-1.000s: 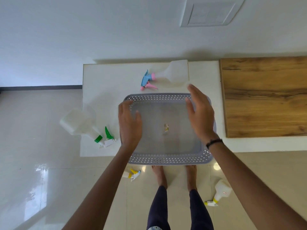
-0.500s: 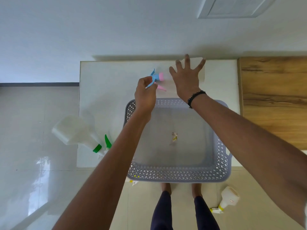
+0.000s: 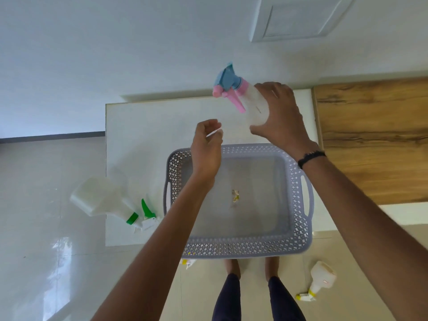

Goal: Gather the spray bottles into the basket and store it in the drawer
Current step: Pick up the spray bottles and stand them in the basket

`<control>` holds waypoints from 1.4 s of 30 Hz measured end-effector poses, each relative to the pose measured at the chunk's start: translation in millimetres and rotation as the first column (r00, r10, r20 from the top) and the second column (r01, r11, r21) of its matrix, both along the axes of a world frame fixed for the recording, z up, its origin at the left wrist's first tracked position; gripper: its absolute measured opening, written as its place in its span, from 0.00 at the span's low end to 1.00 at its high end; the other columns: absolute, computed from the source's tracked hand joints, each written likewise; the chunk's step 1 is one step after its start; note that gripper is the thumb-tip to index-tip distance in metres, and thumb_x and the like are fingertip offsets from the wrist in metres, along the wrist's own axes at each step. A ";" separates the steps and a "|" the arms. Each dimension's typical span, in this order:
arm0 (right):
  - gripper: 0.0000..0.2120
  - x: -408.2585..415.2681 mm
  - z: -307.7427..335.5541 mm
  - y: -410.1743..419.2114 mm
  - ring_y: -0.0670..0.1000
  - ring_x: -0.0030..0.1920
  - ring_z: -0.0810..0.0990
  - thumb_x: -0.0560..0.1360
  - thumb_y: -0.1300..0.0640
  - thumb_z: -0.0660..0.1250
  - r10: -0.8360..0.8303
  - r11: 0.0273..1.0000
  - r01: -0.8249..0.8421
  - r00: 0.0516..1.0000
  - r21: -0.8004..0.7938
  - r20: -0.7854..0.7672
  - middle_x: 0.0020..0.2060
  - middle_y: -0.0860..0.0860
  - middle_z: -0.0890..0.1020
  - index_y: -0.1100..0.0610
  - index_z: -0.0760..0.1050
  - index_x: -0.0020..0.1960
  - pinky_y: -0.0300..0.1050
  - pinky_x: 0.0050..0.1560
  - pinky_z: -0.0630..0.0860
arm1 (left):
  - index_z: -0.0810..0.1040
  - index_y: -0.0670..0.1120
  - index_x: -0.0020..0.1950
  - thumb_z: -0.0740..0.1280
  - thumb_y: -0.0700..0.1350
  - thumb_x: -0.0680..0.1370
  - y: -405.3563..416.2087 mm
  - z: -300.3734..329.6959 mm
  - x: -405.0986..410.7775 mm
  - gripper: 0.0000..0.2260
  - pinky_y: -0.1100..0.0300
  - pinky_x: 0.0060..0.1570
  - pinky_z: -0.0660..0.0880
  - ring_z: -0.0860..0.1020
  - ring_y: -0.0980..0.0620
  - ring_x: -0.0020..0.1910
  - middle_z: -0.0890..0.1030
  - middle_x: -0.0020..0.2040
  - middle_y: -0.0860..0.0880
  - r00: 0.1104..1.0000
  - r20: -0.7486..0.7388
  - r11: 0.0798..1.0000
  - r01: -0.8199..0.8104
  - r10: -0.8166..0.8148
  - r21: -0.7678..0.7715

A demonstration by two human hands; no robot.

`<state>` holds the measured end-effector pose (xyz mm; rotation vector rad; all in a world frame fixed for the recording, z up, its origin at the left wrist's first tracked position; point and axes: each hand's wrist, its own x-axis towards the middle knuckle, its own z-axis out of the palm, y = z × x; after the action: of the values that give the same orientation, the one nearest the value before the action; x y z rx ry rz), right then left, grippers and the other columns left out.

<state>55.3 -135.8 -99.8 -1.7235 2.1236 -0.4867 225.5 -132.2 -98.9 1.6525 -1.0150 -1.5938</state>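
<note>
The pink-and-blue spray bottle is held in the right hand's grip beyond the basket; the left hand is loosely curled, its grip empty.

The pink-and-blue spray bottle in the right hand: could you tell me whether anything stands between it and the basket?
Nothing visible blocks it. The right hand holds the pink-and-blue spray bottle above the table, just beyond the basket, whose top is open. The left hand hovers over the basket's far-left corner, beside the path.

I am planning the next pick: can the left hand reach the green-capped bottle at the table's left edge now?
Probably yes. The left hand hovers above the basket, curled, holding no bottle; bare tabletop separates it from the green-capped bottle.
</note>
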 end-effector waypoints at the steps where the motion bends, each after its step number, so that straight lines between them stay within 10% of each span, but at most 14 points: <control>1: 0.39 -1.4 7.6 12.2 0.56 0.67 0.66 0.61 0.55 0.78 -0.012 0.999 0.014 0.998 -0.040 0.067 0.66 0.54 0.71 0.56 0.66 0.69 0.53 0.62 0.72 | 0.73 0.48 0.61 0.62 0.38 0.79 4.3 6.4 -4.7 0.11 0.56 0.59 0.74 0.77 0.56 0.54 0.78 0.60 0.50 0.997 -0.012 0.997 0.071 -0.071 -0.020; 7: 0.36 -6.6 29.0 108.4 0.38 0.55 0.72 0.60 0.58 0.81 -0.112 0.987 0.150 0.887 -0.050 0.448 0.57 0.46 0.75 0.52 0.70 0.64 0.21 0.50 0.65 | 0.71 0.46 0.69 0.61 0.35 0.80 54.0 20.9 -18.9 0.18 0.60 0.64 0.71 0.76 0.65 0.57 0.74 0.67 0.50 0.933 -0.057 0.933 0.351 -0.356 -0.085; 12: 0.33 3.1 -13.3 173.9 0.40 0.56 0.75 0.63 0.52 0.79 -0.213 0.969 0.245 0.789 0.023 0.576 0.54 0.44 0.77 0.48 0.68 0.63 0.37 0.55 0.74 | 0.70 0.50 0.70 0.61 0.42 0.75 119.2 -11.2 -30.2 0.22 0.43 0.67 0.70 0.76 0.52 0.62 0.77 0.65 0.48 0.890 -0.020 0.890 0.455 -0.456 -0.022; 19: 0.29 3.1 -52.9 183.6 0.53 0.61 0.75 0.69 0.61 0.74 -0.197 0.969 0.248 0.824 -0.024 0.532 0.62 0.55 0.76 0.59 0.68 0.67 0.54 0.62 0.74 | 0.62 0.55 0.74 0.64 0.41 0.79 139.7 -35.4 -48.8 0.25 0.49 0.66 0.68 0.68 0.41 0.69 0.63 0.76 0.45 0.848 0.223 0.870 0.494 -0.481 -0.001; 27: 0.30 -4.9 -68.2 163.8 0.51 0.62 0.75 0.70 0.58 0.74 -0.194 0.965 0.255 0.846 -0.058 0.496 0.64 0.53 0.76 0.56 0.67 0.70 0.52 0.61 0.76 | 0.63 0.55 0.74 0.62 0.37 0.78 122.3 -53.0 -58.5 0.26 0.36 0.65 0.67 0.66 0.34 0.69 0.63 0.75 0.40 0.870 0.261 0.890 0.449 -0.417 -0.074; 33: 0.32 -0.1 -73.7 163.2 0.52 0.66 0.73 0.71 0.56 0.74 -0.187 0.961 0.258 0.868 -0.096 0.460 0.67 0.54 0.74 0.57 0.65 0.71 0.53 0.61 0.77 | 0.65 0.64 0.69 0.60 0.33 0.77 118.1 -65.6 -52.9 0.30 0.43 0.65 0.72 0.73 0.46 0.67 0.61 0.77 0.50 0.896 0.194 0.897 0.426 -0.400 -0.120; 42: 0.32 0.8 -60.8 181.1 0.50 0.68 0.70 0.72 0.60 0.73 -0.257 0.944 0.326 0.830 -0.056 0.496 0.68 0.53 0.72 0.58 0.63 0.72 0.52 0.66 0.72 | 0.64 0.48 0.74 0.60 0.39 0.80 119.6 -42.2 -48.0 0.22 0.68 0.62 0.63 0.67 0.52 0.70 0.68 0.74 0.48 0.868 0.319 0.891 0.437 -0.381 -0.125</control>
<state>56.1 45.2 -160.5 -1.1653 2.0087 -1.0560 177.4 -12.6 -141.1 1.6351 -1.7175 -1.4695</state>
